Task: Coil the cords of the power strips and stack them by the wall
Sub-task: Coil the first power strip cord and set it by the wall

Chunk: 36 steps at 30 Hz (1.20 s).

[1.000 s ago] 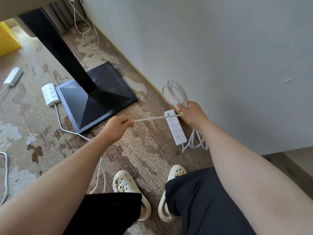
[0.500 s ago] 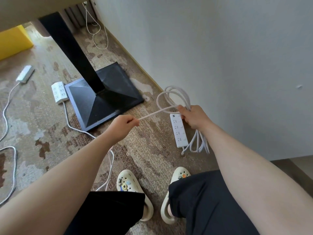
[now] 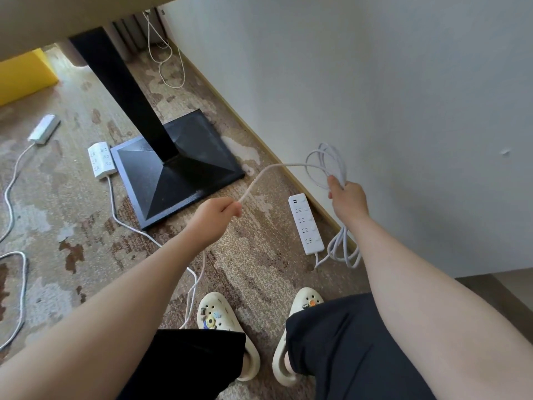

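A long white power strip point(image 3: 306, 223) lies on the carpet beside the wall's baseboard. Its white cord point(image 3: 323, 166) is gathered in loops that my right hand point(image 3: 347, 199) grips just above the strip's far end; more loops hang below my wrist. My left hand point(image 3: 217, 216) pinches the free run of that cord, which arcs up toward the loops. A second white power strip point(image 3: 101, 159) rests against the black table base, its cord trailing toward my feet. A third strip point(image 3: 44, 129) lies farther left.
A black table leg and square base point(image 3: 176, 168) stand mid-floor. A yellow box point(image 3: 24, 73) sits at the far left. Another thin cable point(image 3: 164, 59) hangs by the wall at the back. More cord point(image 3: 17, 284) loops at the left edge. My sandals point(image 3: 227, 327) are below.
My right hand has lifted the loops up and to the right, off the strip. The stretch of cord between my hands has gone from taut to a slack arc.
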Available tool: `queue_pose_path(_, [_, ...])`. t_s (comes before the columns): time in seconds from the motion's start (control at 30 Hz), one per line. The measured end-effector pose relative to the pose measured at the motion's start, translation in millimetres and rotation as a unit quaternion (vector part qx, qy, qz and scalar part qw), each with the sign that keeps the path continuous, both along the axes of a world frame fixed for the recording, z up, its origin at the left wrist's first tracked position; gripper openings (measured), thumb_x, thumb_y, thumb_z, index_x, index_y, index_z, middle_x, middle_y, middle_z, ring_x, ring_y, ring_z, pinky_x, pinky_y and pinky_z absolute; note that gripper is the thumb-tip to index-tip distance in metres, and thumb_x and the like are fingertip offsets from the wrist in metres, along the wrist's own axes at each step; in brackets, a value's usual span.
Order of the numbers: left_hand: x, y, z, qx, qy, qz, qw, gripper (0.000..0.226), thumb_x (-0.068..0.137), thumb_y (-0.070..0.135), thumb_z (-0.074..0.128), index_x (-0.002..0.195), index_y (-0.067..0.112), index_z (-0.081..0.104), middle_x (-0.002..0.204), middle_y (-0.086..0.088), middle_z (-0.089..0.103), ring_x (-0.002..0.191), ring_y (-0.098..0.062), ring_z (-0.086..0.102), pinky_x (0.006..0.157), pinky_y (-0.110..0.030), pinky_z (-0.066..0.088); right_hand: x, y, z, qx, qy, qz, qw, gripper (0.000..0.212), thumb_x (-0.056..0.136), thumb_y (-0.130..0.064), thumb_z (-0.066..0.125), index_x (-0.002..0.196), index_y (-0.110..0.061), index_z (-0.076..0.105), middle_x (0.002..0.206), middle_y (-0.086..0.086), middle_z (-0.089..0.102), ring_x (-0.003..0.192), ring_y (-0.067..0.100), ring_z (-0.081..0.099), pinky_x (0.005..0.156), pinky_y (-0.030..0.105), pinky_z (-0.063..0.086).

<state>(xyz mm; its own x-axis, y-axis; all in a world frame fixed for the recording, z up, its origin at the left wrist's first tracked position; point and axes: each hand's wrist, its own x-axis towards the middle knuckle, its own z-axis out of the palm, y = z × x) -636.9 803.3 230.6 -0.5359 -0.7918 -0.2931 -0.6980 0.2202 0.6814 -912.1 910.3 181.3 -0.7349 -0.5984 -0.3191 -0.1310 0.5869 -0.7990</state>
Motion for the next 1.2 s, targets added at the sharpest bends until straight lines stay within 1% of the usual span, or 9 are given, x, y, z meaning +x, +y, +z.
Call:
queue_pose_path(0.13, [-50.0, 11.7, 14.5, 0.021, 0.084, 0.003, 0.996, 0.029, 0.099, 0.030, 0.048, 0.081, 0.017, 0.067, 0.054, 0.011, 0.050, 0.039, 0.000, 0.035, 0.037, -0.015, 0.031, 8.9, -4.0, 0.0, -0.010, -0.024, 0.044, 0.999, 0.041, 0.099, -0.047, 0.046, 0.077, -0.015, 0.062, 0.064, 0.000, 0.056, 0.056, 0.017, 0.052, 0.057, 0.030, 0.041])
queue_pose_path(0.33, [-84.6, 41.5, -5.3, 0.022, -0.012, -0.042, 0.999, 0.034, 0.102, 0.029, 0.041, 0.085, 0.011, 0.064, 0.064, 0.001, 0.058, 0.047, -0.011, 0.043, 0.050, -0.029, 0.041, 20.8, -5.8, 0.5, -0.065, -0.173, 0.091, 0.979, 0.043, 0.091, -0.054, 0.058, 0.089, -0.011, 0.066, 0.053, -0.006, 0.049, 0.042, 0.010, 0.043, 0.045, 0.024, 0.039])
queue_pose_path(0.5, [-98.7, 49.1, -12.6, 0.026, -0.036, -0.065, 0.997, 0.038, 0.103, 0.033, 0.039, 0.088, 0.012, 0.067, 0.077, 0.000, 0.064, 0.058, -0.013, 0.053, 0.063, -0.034, 0.051, 24.1, -7.3, 7.3, -0.096, -0.219, 0.119, 0.964, 0.054, 0.078, -0.062, 0.068, 0.083, -0.008, 0.065, 0.061, -0.001, 0.053, 0.042, 0.012, 0.041, 0.043, 0.022, 0.037])
queue_pose_path(0.57, [-101.1, 48.8, -14.2, 0.033, -0.036, -0.062, 0.997, 0.038, 0.103, 0.032, 0.040, 0.088, 0.011, 0.068, 0.075, 0.001, 0.063, 0.058, -0.013, 0.053, 0.058, -0.031, 0.048, 23.3, -7.4, 9.7, -0.106, -0.230, 0.114, 0.961, 0.049, 0.080, -0.056, 0.071, 0.079, -0.007, 0.063, 0.060, 0.000, 0.053, 0.041, 0.013, 0.040, 0.043, 0.023, 0.035])
queue_pose_path(0.77, [-105.3, 52.0, -16.4, 0.072, -0.037, -0.075, 0.994, 0.037, 0.103, 0.029, 0.042, 0.091, 0.006, 0.070, 0.064, -0.001, 0.055, 0.050, -0.013, 0.046, 0.048, -0.029, 0.036, 23.2, -5.4, 18.3, -0.128, -0.231, 0.144, 0.954, 0.027, 0.090, -0.028, 0.069, 0.082, -0.002, 0.070, 0.051, -0.006, 0.063, 0.037, 0.008, 0.040, 0.044, 0.021, 0.035])
queue_pose_path(0.87, [-106.2, 56.3, -17.0, 0.091, -0.021, -0.092, 0.991, 0.036, 0.103, 0.028, 0.042, 0.095, 0.006, 0.070, 0.076, -0.014, 0.063, 0.063, -0.022, 0.056, 0.064, -0.039, 0.049, 23.6, -7.5, 19.9, -0.133, -0.217, 0.142, 0.957, 0.028, 0.092, -0.019, 0.066, 0.066, -0.009, 0.067, 0.057, 0.000, 0.064, 0.038, 0.010, 0.040, 0.041, 0.021, 0.034])
queue_pose_path(0.93, [-98.7, 58.7, -19.6, 0.099, -0.018, -0.107, 0.989, 0.033, 0.103, 0.027, 0.041, 0.095, 0.011, 0.069, 0.074, -0.007, 0.061, 0.063, -0.019, 0.053, 0.069, -0.040, 0.051, 22.3, -6.9, 18.0, -0.124, -0.193, 0.133, 0.964, 0.032, 0.094, -0.017, 0.064, 0.062, -0.012, 0.063, 0.055, 0.000, 0.061, 0.038, 0.009, 0.040, 0.041, 0.020, 0.035])
queue_pose_path(1.0, [-80.9, 59.4, -26.5, 0.108, -0.022, -0.111, 0.988, 0.030, 0.102, 0.030, 0.041, 0.092, 0.018, 0.067, 0.069, 0.003, 0.056, 0.055, -0.012, 0.046, 0.058, -0.032, 0.046, 16.9, -5.2, 15.2, -0.106, -0.176, 0.114, 0.972, 0.030, 0.094, -0.019, 0.064, 0.066, -0.013, 0.061, 0.055, -0.001, 0.058, 0.038, 0.008, 0.041, 0.042, 0.020, 0.036])
queue_pose_path(1.2, [-20.9, 35.8, -40.3, 0.092, -0.066, -0.091, 0.989, 0.029, 0.101, 0.033, 0.044, 0.093, 0.021, 0.069, 0.067, 0.004, 0.055, 0.048, -0.008, 0.038, 0.048, -0.020, 0.036, -7.9, 4.3, 5.0, -0.052, -0.117, 0.001, 0.992, 0.024, 0.096, -0.025, 0.059, 0.075, -0.014, 0.059, 0.066, 0.003, 0.055, 0.052, 0.014, 0.046, 0.058, 0.029, 0.043])
